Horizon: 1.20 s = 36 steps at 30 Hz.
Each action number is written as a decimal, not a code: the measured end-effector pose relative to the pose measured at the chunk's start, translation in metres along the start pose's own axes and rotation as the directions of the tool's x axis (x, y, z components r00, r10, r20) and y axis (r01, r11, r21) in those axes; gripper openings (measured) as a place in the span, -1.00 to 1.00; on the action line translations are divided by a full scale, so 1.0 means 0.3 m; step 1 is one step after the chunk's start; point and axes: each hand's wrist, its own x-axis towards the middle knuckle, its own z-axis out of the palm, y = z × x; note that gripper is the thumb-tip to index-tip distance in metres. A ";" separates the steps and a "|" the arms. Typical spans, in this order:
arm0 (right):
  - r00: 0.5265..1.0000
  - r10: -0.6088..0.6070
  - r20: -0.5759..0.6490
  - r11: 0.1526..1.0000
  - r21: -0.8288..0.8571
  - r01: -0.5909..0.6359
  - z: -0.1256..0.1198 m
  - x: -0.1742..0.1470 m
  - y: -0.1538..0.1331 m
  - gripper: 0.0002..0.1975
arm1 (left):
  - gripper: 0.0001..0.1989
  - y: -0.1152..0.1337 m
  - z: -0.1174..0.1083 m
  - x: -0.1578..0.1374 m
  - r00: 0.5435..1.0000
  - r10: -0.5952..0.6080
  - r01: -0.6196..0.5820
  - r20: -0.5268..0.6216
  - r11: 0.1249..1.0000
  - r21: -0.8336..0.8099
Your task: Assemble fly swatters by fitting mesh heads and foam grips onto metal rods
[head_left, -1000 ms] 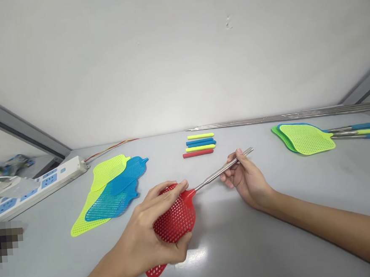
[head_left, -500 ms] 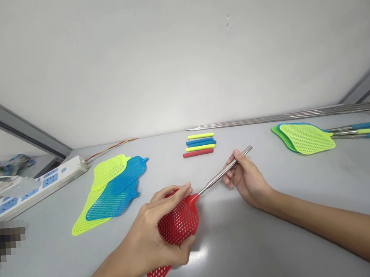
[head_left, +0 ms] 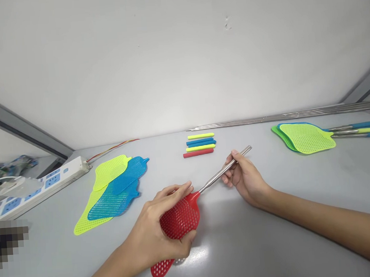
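My left hand (head_left: 159,224) is closed around a red perforated fly swatter head (head_left: 186,216), bending it so its sides curve up between thumb and fingers. A metal telescopic rod (head_left: 217,175) runs from the red head's neck up to the right. Near its far end, my right hand (head_left: 246,176) pinches the rod between thumb and fingers. Beyond the hands lies a row of handle sleeves: a red sleeve (head_left: 198,153) nearest, with yellow and blue sleeves (head_left: 201,142) behind it.
Loose yellow and blue swatter heads (head_left: 113,198) overlap at the left, beside a white power strip (head_left: 53,181). Swatters with rods and handles (head_left: 308,138) are stacked at the right. Long thin metal rods (head_left: 281,117) lie along the wall. A pixelated dark patch covers the lower left.
The red swatter head and my left hand have shifted very slightly right and up. My right hand keeps its pinch on the rod, nearly unmoved.
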 end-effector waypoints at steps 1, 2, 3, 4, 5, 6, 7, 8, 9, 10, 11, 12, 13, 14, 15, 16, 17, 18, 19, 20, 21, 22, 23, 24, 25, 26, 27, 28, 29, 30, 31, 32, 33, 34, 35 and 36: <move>1.000 0.006 -0.001 1.000 0.000 -0.006 0.000 0.000 0.000 -0.74 | -0.30 0.002 0.001 0.001 1.000 -0.004 0.004 0.005 1.000 0.000; 1.000 0.009 -0.001 1.000 -0.001 -0.009 0.001 0.000 0.001 -0.73 | -0.30 0.003 0.001 0.002 1.000 -0.008 0.008 0.007 1.000 -0.001; 1.000 0.010 -0.004 1.000 -0.001 -0.010 0.001 0.000 0.001 -0.73 | -0.30 0.004 0.002 0.003 1.000 -0.010 0.011 0.009 1.000 -0.001; 1.000 0.009 -0.006 1.000 0.000 -0.009 0.001 0.000 0.002 -0.73 | -0.30 0.004 0.002 0.004 1.000 -0.014 0.014 0.010 1.000 -0.002; 1.000 0.008 -0.008 1.000 0.001 -0.008 0.001 0.000 0.002 -0.74 | -0.30 0.004 0.003 0.004 1.000 -0.016 0.016 0.012 1.000 -0.001; 1.000 0.006 -0.012 1.000 0.003 -0.006 0.002 0.001 0.002 -0.74 | -0.30 0.002 0.004 0.004 1.000 -0.018 0.018 0.016 1.000 0.002; 1.000 0.006 -0.017 1.000 0.005 -0.006 0.002 0.001 0.002 -0.74 | -0.30 0.000 0.004 0.004 1.000 -0.022 0.022 0.023 1.000 0.006; 1.000 0.007 -0.024 1.000 0.008 -0.007 0.003 0.002 0.001 -0.74 | -0.30 -0.002 0.005 0.004 0.999 -0.024 0.024 0.032 1.000 0.010; 0.999 0.010 -0.034 1.000 0.010 -0.009 0.004 0.003 0.001 -0.73 | -0.30 -0.005 0.005 0.004 0.999 -0.024 0.023 0.041 1.000 0.014; 0.999 0.013 -0.046 1.000 0.012 -0.012 0.005 0.004 0.000 -0.73 | -0.31 -0.008 0.005 0.003 0.998 -0.020 0.019 0.052 1.000 0.019; 0.998 0.015 -0.061 1.000 0.015 -0.014 0.006 0.005 0.000 -0.73 | -0.32 -0.011 0.006 0.003 0.998 -0.012 0.010 0.061 1.000 0.024; 0.997 0.015 -0.078 1.000 0.018 -0.014 0.006 0.006 0.000 -0.73 | -0.33 -0.013 0.006 0.003 0.998 -0.001 -0.001 0.068 1.000 0.030; 0.995 0.014 -0.095 1.000 0.023 -0.011 0.006 0.007 0.000 -0.73 | -0.34 -0.015 0.005 0.003 0.997 0.014 -0.016 0.073 0.999 0.038; 0.994 0.010 -0.110 1.000 0.028 -0.007 0.006 0.008 0.000 -0.73 | -0.35 -0.017 0.005 0.004 0.997 0.028 -0.032 0.074 0.998 0.050; 0.993 0.004 -0.122 0.999 0.032 0.000 0.006 0.008 0.001 -0.72 | -0.35 -0.018 0.004 0.006 0.997 0.041 -0.045 0.071 0.997 0.064; 0.992 -0.001 -0.129 0.999 0.036 0.006 0.005 0.009 0.002 -0.71 | -0.35 -0.020 0.002 0.008 0.997 0.048 -0.053 0.064 0.995 0.081; 0.991 -0.005 -0.131 0.999 0.039 0.010 0.005 0.009 0.003 -0.70 | -0.34 -0.022 0.000 0.011 0.997 0.050 -0.055 0.052 0.993 0.101; 0.992 -0.006 -0.130 0.999 0.042 0.012 0.004 0.009 0.003 -0.69 | -0.34 -0.025 -0.003 0.014 0.998 0.048 -0.052 0.040 0.991 0.122; 0.992 -0.008 -0.128 0.999 0.047 0.014 0.004 0.009 0.004 -0.68 | -0.35 -0.028 -0.006 0.017 0.999 0.044 -0.048 0.027 0.989 0.143; 0.992 -0.008 -0.129 0.998 0.054 0.015 0.004 0.009 0.004 -0.68 | -0.36 -0.031 -0.010 0.020 0.999 0.040 -0.042 0.015 0.986 0.164; 0.991 -0.008 -0.131 0.998 0.063 0.016 0.003 0.009 0.005 -0.68 | -0.39 -0.033 -0.014 0.023 0.999 0.038 -0.038 0.006 0.982 0.185; 0.991 -0.008 -0.134 0.997 0.071 0.018 0.003 0.009 0.005 -0.68 | -0.42 -0.035 -0.017 0.025 0.999 0.038 -0.038 0.001 0.978 0.207; 0.991 -0.008 -0.136 0.997 0.077 0.019 0.003 0.010 0.005 -0.68 | -0.46 -0.036 -0.021 0.026 0.999 0.041 -0.040 0.002 0.973 0.228; 0.991 -0.007 -0.135 0.997 0.080 0.018 0.003 0.010 0.005 -0.69 | -0.49 -0.036 -0.023 0.027 0.999 0.042 -0.043 0.008 0.968 0.248; 0.992 -0.005 -0.130 0.997 0.080 0.016 0.003 0.010 0.004 -0.68 | -0.51 -0.034 -0.025 0.028 0.999 0.044 -0.047 0.018 0.963 0.266; 0.992 -0.005 -0.125 0.997 0.078 0.014 0.003 0.010 0.004 -0.68 | -0.53 -0.032 -0.026 0.029 0.998 0.045 -0.052 0.033 0.959 0.279; 0.993 -0.005 -0.120 0.997 0.074 0.014 0.003 0.009 0.004 -0.68 | -0.54 -0.029 -0.026 0.029 0.998 0.046 -0.058 0.048 0.956 0.287; 0.993 -0.006 -0.114 0.997 0.070 0.014 0.002 0.008 0.004 -0.68 | -0.56 -0.025 -0.025 0.030 0.997 0.047 -0.063 0.061 0.955 0.291; 0.994 -0.007 -0.107 0.998 0.067 0.015 0.002 0.008 0.004 -0.68 | -0.57 -0.022 -0.025 0.030 0.996 0.052 -0.069 0.066 0.953 0.293; 0.995 -0.009 -0.100 0.998 0.064 0.015 0.001 0.007 0.004 -0.68 | -0.59 -0.018 -0.024 0.031 0.996 0.062 -0.078 0.063 0.952 0.295; 0.996 -0.008 -0.092 0.998 0.063 0.014 0.000 0.007 0.005 -0.68 | -0.61 -0.016 -0.024 0.031 0.996 0.078 -0.090 0.052 0.951 0.296; 0.996 -0.006 -0.086 0.998 0.063 0.012 -0.001 0.006 0.005 -0.68 | -0.63 -0.014 -0.024 0.031 0.995 0.097 -0.103 0.037 0.949 0.299; 0.997 -0.005 -0.083 0.998 0.064 0.010 -0.002 0.006 0.006 -0.68 | -0.65 -0.013 -0.024 0.031 0.993 0.119 -0.119 0.020 0.946 0.302; 0.997 -0.004 -0.083 0.998 0.067 0.010 -0.003 0.007 0.006 -0.68 | -0.67 -0.012 -0.025 0.031 0.990 0.139 -0.134 0.007 0.943 0.303; 0.996 -0.003 -0.084 0.998 0.069 0.009 -0.004 0.007 0.006 -0.68 | -0.68 -0.011 -0.026 0.030 0.988 0.157 -0.149 0.001 0.941 0.304; 0.996 -0.004 -0.087 0.997 0.071 0.010 -0.004 0.007 0.006 -0.69 | -0.69 -0.009 -0.027 0.030 0.986 0.169 -0.162 0.004 0.939 0.303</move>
